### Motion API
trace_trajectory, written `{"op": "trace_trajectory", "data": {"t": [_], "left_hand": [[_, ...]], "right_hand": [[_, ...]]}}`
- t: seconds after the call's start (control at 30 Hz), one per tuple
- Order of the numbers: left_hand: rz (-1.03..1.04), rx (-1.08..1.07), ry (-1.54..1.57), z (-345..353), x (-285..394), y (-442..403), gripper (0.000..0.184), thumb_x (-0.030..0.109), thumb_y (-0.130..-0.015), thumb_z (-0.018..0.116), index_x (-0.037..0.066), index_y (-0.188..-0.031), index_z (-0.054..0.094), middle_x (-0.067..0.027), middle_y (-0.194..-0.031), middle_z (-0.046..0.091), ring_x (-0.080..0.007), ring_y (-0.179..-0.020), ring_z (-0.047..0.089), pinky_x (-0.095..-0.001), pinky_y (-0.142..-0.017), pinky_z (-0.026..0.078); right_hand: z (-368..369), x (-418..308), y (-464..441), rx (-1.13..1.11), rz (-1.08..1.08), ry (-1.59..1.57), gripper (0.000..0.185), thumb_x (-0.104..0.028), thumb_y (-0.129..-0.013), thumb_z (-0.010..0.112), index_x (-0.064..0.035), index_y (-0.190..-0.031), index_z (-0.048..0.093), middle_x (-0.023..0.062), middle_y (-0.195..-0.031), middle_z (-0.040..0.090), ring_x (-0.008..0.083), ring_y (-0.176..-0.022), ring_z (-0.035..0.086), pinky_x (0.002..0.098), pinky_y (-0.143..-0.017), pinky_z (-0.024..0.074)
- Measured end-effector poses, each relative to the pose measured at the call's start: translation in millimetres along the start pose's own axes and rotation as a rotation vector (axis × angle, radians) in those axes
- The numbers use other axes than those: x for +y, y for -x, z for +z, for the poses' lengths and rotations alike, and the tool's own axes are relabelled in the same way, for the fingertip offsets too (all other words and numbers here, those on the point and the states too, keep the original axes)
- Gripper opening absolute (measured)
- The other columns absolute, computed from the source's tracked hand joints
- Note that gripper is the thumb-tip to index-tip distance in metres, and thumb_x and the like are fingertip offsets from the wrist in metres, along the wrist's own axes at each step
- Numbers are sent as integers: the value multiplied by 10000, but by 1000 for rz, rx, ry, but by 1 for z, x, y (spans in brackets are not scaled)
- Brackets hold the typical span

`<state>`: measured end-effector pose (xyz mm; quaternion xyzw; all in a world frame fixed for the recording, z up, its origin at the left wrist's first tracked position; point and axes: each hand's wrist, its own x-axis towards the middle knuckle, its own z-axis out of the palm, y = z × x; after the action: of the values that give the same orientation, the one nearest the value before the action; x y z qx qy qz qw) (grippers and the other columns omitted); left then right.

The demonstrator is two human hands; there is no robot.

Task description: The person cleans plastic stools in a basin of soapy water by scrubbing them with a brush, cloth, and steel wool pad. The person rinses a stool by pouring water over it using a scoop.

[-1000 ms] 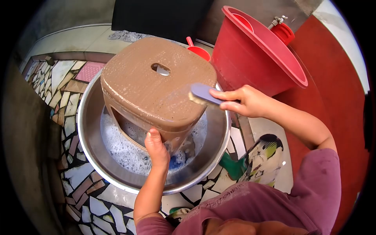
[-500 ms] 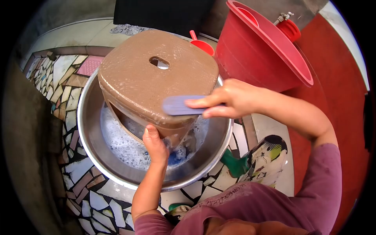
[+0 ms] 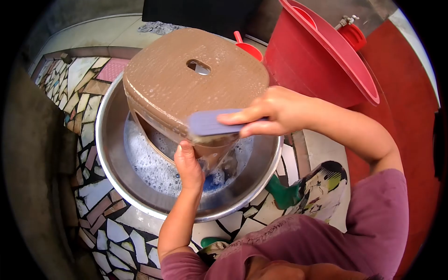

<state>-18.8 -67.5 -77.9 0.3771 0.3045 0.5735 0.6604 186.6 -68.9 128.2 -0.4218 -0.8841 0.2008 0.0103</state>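
A wet brown plastic stool (image 3: 163, 74), with an oval slot in its seat, is tilted over a wide metal basin (image 3: 109, 175). Soapy water (image 3: 149, 168) with foam fills the basin's bottom. My left hand (image 3: 189, 165) grips the stool's near side, thumb up and the fingers hidden behind the wall. In my right hand (image 3: 275, 112) is a purple scrub brush (image 3: 212, 123), held flat against the near edge of the seat. The brush's front end is smeared by motion. Something blue (image 3: 216, 181) lies partly under the water.
A large red tub (image 3: 317, 60) leans at the upper right, near a tap (image 3: 347, 21). Behind the stool is a red dipper (image 3: 249, 49). Stone mosaic floor (image 3: 95, 196) surrounds the basin; a pink mat (image 3: 113, 70) lies at upper left. Green boots (image 3: 285, 193) stand close to the basin.
The brush has shifted slightly left along the seat's edge. The whole scene sits a little differently in view. Both hands keep their hold.
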Motion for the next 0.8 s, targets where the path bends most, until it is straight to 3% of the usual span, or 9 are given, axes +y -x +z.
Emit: {"op": "trace_trajectory", "data": {"t": [0.2, 0.3, 0.4, 0.47, 0.53, 0.57, 0.6, 0.67, 0.8], "left_hand": [[-12, -1, 55, 0, -4, -2, 674, 588, -927, 483, -39, -1161, 561, -110, -1128, 626, -181, -1048, 576, -317, -939, 431], [-18, 30, 72, 3, -1, 1, 662, 578, -931, 489, -36, -1168, 561, -111, -1140, 623, -183, -1048, 570, -324, -949, 424], [-3, 79, 69, 2, 0, 7, 577, 563, -935, 511, -3, -1012, 595, -48, -987, 623, -125, -926, 539, -282, -852, 436], [-31, -14, -3, -1, -10, 7, 660, 571, -934, 493, -31, -1198, 553, -109, -1179, 606, -185, -1078, 550, -328, -973, 405], [-9, -15, 5, 8, 0, 4, 665, 570, -937, 487, -38, -1199, 554, -111, -1189, 601, -188, -1090, 548, -323, -977, 402], [-17, -9, 55, 9, 3, 1, 668, 570, -937, 487, -41, -1198, 554, -112, -1188, 602, -189, -1089, 549, -325, -978, 403], [-24, 5, 105, 8, 5, -1, 670, 570, -937, 487, -44, -1197, 554, -112, -1188, 602, -190, -1088, 551, -326, -978, 404], [-26, 7, 74, 0, -2, 0, 675, 569, -939, 485, -50, -1201, 548, -113, -1186, 602, -192, -1091, 552, -329, -979, 406], [-56, 7, 44, -6, -9, -3, 666, 560, -941, 488, -50, -1203, 543, -116, -1191, 600, -193, -1096, 551, -330, -978, 408]], "right_hand": [[-8, 6, 12, 114, 77, -79, 413, -295, -881, 659, -235, -1286, 602, 176, -909, 684, 336, -725, 657, 383, -663, 511], [-15, -5, -45, -21, 134, -9, 428, -236, -881, 665, -200, -1300, 590, 163, -1005, 689, 331, -824, 683, 367, -752, 527], [-2, 4, -3, 78, 44, -50, 431, -258, -886, 658, -207, -1307, 584, 150, -1062, 684, 325, -912, 679, 350, -810, 528], [-8, 3, 21, 51, 145, -110, 473, -274, -868, 680, -210, -1323, 566, 174, -1105, 668, 315, -1005, 660, 352, -871, 517], [-17, 6, -2, 47, 186, -82, 421, -326, -883, 646, -256, -1294, 591, 150, -1165, 651, 319, -1046, 642, 362, -908, 500], [-25, 2, -28, -23, 294, -36, 416, -369, -908, 609, -256, -1307, 577, 164, -1059, 685, 319, -952, 669, 382, -837, 509], [-23, 10, -53, 60, 176, 22, 413, -398, -928, 571, -249, -1314, 570, 174, -964, 698, 322, -865, 673, 403, -781, 502], [-23, 22, -88, 102, 230, -67, 407, -400, -930, 566, -247, -1306, 577, 188, -980, 692, 328, -878, 671, 402, -797, 501], [-10, 5, -10, 138, 63, -21, 423, -321, -915, 616, -180, -1312, 575, 169, -1162, 653, 264, -1053, 650, 361, -901, 481]]}}
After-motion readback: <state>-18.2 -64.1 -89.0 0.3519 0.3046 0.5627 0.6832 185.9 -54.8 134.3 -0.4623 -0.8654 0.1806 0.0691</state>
